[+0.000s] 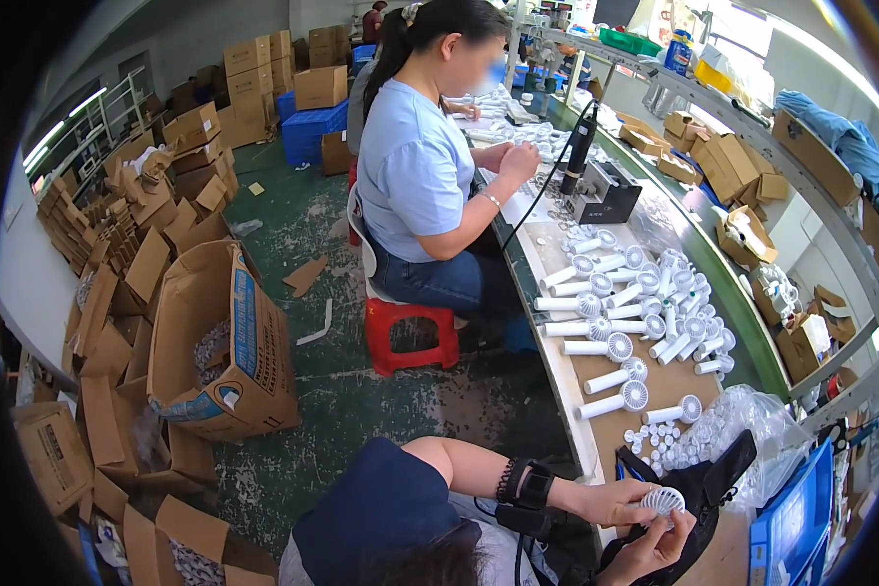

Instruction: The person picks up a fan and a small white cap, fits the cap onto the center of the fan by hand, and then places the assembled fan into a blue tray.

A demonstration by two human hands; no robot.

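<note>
A: Where's the white fan head (663,501)?
B: Just below the loose white caps (654,447) in view, between left hand (620,501) and right hand (657,549).
A: Nearer the caps?
B: Left, fingers curled closed on its left rim. Right sits farther from the caps, fingertips pinching its lower edge.
A: Long axis?
B: Can't tell; grilled face shows, rest hidden by fingers.

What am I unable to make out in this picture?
Head view:
Underside of the held fan: hidden by fingers.
Detail on the discs: too small.
Whether the co-worker's hands hold anything: too small.
Base of the bottom-left carton: cut off by the lower edge.
</note>
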